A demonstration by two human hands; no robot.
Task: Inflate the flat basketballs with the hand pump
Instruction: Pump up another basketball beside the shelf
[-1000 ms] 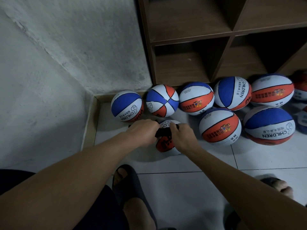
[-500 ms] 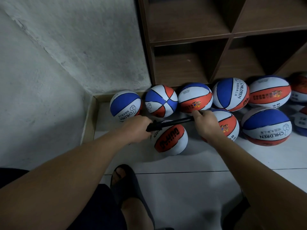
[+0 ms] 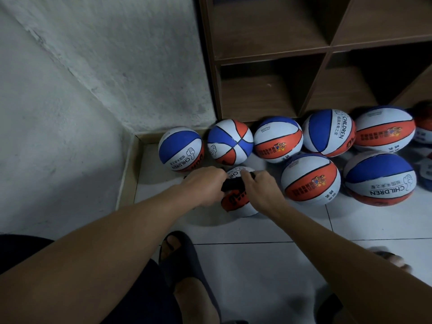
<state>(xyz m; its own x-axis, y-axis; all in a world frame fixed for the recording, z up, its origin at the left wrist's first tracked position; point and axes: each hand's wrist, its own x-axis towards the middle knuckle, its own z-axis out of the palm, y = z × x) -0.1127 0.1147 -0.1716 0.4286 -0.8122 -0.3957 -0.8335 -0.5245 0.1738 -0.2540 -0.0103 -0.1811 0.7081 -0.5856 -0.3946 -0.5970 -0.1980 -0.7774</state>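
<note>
The black pump (image 3: 231,184) is mostly hidden, gripped at both ends by the left hand (image 3: 205,184) and right hand (image 3: 259,190) over a half-covered basketball (image 3: 238,204) on the floor (image 3: 280,265).

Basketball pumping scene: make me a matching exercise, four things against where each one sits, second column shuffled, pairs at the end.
Things:
1. pump
2. left hand
3. shelf
4. sandal

Places:
A. against the wall, behind the row of balls
B. on the tiles at the bottom, on a foot
C. between both hands, over the nearest ball
D. gripping the pump's left end, opposite the right hand

Pairs: 1-C, 2-D, 3-A, 4-B
</note>
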